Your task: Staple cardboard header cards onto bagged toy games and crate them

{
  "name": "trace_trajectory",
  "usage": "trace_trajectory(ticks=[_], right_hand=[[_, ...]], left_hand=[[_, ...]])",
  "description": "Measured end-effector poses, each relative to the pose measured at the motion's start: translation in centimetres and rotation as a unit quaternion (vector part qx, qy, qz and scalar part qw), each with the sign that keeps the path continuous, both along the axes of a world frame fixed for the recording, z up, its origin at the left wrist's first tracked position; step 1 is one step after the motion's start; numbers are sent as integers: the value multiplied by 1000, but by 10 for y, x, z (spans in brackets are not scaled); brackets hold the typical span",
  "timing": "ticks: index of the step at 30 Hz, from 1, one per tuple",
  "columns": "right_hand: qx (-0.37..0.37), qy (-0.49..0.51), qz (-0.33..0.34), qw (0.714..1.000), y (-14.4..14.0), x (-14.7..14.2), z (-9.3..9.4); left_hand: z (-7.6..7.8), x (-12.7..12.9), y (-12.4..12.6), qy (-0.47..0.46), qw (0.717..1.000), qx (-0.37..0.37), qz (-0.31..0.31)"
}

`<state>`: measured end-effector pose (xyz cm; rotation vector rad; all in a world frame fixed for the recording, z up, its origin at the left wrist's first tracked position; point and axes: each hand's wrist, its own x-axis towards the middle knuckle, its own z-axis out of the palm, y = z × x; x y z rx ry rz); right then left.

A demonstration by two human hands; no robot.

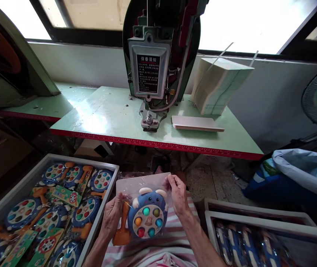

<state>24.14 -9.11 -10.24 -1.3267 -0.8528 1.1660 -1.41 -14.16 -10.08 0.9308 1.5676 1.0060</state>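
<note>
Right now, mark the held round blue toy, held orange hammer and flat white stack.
Round blue toy (148,221): head view, central disc.
Orange hammer (123,221): head view, handle.
Flat white stack (194,121): head view, top surface.

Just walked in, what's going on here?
A person holds a plastic bag above their lap, the left hand and right hand on opposite sides. In it are a blue toy and an orange hammer. More bagged toys lie in the left tray; others stand in the right tray. Ahead, a machine stands on a table.
</note>
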Motion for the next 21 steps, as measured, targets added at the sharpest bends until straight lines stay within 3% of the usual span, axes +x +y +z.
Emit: trace_trajectory(ticks=[5,8,11,14,17,21], right_hand=[[67,-227,-56,970,10,-14,3],[118,-309,-21,943,20,-30,9],[155,-348,31,924,26,-46,10],[189,-389,7,902,33,-54,7],[210,-412,-5,887,42,-57,3],[222,-395,46,890,46,-66,7]], left_hand=[[-1,-11,-8,15,1000,12,17],[5,-25,-3,13,999,24,29],[17,-38,6,34,996,43,67],[26,-44,10,68,992,58,89],[25,-45,9,86,989,73,99],[18,-56,9,59,986,85,132]])
